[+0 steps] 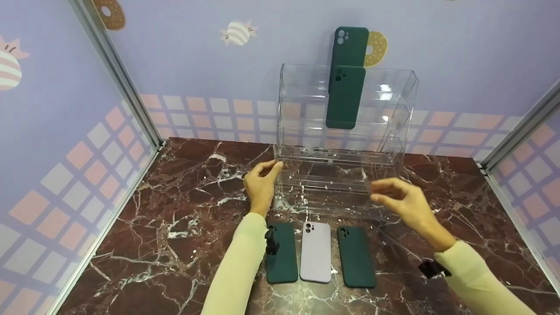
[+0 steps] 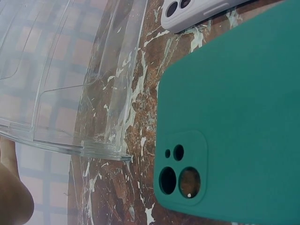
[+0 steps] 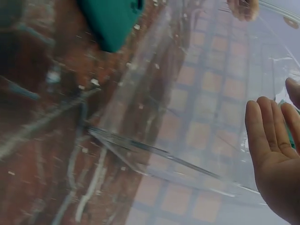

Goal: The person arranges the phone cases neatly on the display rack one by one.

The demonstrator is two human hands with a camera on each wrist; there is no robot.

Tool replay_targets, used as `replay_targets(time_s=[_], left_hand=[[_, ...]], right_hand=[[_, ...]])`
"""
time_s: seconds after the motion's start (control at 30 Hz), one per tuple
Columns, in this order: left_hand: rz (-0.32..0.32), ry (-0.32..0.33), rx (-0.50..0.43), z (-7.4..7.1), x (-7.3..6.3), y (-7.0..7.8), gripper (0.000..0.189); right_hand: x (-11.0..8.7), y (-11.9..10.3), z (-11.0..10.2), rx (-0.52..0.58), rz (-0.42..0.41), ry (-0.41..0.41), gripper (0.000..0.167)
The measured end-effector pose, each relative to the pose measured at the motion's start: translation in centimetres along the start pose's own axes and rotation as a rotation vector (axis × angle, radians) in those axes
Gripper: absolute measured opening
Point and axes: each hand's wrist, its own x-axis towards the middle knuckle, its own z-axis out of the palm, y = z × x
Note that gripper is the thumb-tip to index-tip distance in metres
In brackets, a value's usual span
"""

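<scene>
A clear tiered display rack (image 1: 332, 159) stands on the dark marbled tabletop. My left hand (image 1: 262, 181) pinches the rack's left side edge between thumb and fingers; in the left wrist view only part of this hand (image 2: 14, 192) shows. To the rack's right, my right hand (image 1: 404, 201) has its fingers loosely bent and apart, holding nothing. Two green phone cases lean in the rack, an upper one (image 1: 358, 48) and a lower one (image 1: 345, 98). Before the rack lie a green phone case (image 1: 284, 258), a pale lilac phone case (image 1: 316, 253) and another green phone case (image 1: 356, 258).
A patterned back wall (image 1: 197, 65) rises close behind the rack. Side panels stand left (image 1: 52, 131) and right (image 1: 542, 144), with metal frame strips along their edges. The left sleeve (image 1: 236, 262) partly covers the nearest green case.
</scene>
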Motion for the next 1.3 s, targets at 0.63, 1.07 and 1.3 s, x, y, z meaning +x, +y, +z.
replay_targets(time_s=[0.63, 1.07, 1.3], left_hand=[[0.004, -0.012, 0.004, 0.0, 0.0, 0.0, 0.022], [-0.002, -0.004, 0.004, 0.0, 0.0, -0.1, 0.018], [-0.002, -0.012, 0.008, -0.1, 0.0, -0.1, 0.019]], right_hand=[[-3.8, 5.3, 2.7, -0.094, 0.074, -0.151, 0.037], [-4.5, 7.0, 3.3, -0.135, 0.056, -0.218, 0.041], [-4.5, 7.0, 3.3, -0.183, 0.054, -0.273, 0.044]])
